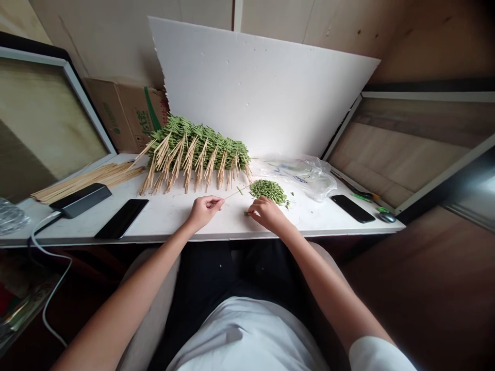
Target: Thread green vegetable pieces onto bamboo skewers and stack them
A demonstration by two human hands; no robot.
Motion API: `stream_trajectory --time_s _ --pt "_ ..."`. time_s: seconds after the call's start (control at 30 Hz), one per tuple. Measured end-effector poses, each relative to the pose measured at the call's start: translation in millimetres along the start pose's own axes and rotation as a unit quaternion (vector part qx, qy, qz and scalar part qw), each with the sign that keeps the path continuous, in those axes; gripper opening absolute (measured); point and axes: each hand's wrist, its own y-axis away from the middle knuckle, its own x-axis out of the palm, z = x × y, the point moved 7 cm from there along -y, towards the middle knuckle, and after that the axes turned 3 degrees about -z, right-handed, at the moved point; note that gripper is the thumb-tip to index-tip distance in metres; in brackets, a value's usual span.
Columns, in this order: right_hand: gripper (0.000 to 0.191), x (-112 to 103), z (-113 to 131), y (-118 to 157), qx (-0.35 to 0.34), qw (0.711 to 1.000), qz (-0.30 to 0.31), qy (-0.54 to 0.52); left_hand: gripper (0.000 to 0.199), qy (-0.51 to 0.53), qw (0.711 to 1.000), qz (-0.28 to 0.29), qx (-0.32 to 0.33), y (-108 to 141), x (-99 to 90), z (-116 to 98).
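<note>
Pinching a thin wooden skewer [232, 195] in left hand [204, 212], with fingers curled and wrist low; seeing one green bean piece [240, 190] crosswise on it. Bunching right-hand [266, 210] fingertips, palm down, at another piece [246, 213]; cannot tell whether gripped. Judged step: threading. Next calls for aligning piece with tip. Noting cut-bean heap [268, 190] just beyond right hand, loaded skewers [201, 144] beyond left.

Cardboard box [126, 114] and plastic bag [309, 178] — print unreadable.
</note>
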Motion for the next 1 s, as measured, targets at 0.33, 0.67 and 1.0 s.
stream_trajectory --time_s 0.33,0.67,1.0 --pt "0.022 -16.8 -31.2 2.5 0.112 0.955 -0.160 -0.222 0.040 0.003 1.000 -0.002 0.002 -0.7 0.1 -2.1" --pt "0.049 3.7 -97.1 18.3 0.304 0.686 -0.265 -0.605 0.042 0.004 1.000 0.007 0.001 0.0 1.3 -0.9" --pt "0.044 -5.8 -86.8 16.6 0.296 0.686 -0.286 -0.600 0.038 -0.005 1.000 0.026 0.008 2.0 4.2 -2.7"
